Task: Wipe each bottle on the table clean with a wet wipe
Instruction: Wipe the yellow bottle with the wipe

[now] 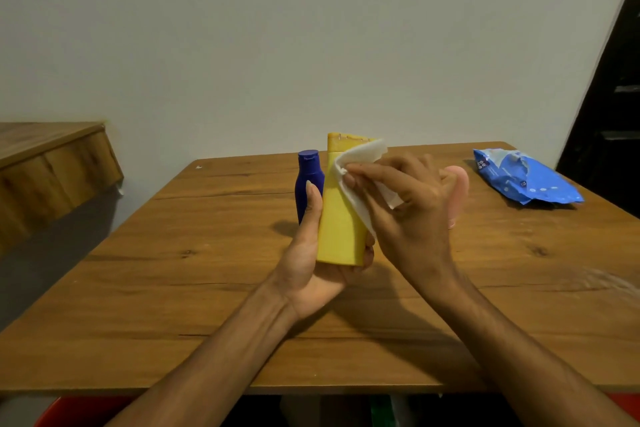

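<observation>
My left hand [308, 263] grips the base of a tall yellow bottle [337, 218], held upright above the wooden table [207, 288] with its cap end up. My right hand [412, 208] holds a white wet wipe [360, 163] and presses it against the bottle's right side near the top. A dark blue bottle [306, 177] stands on the table just behind my left thumb. A pink bottle [457, 180] is mostly hidden behind my right hand.
A blue wet-wipe pack [523, 180] lies at the table's far right. A wooden shelf [52, 163] juts from the wall at left. The white wall runs right behind the table. A dark doorway [613, 97] is at right.
</observation>
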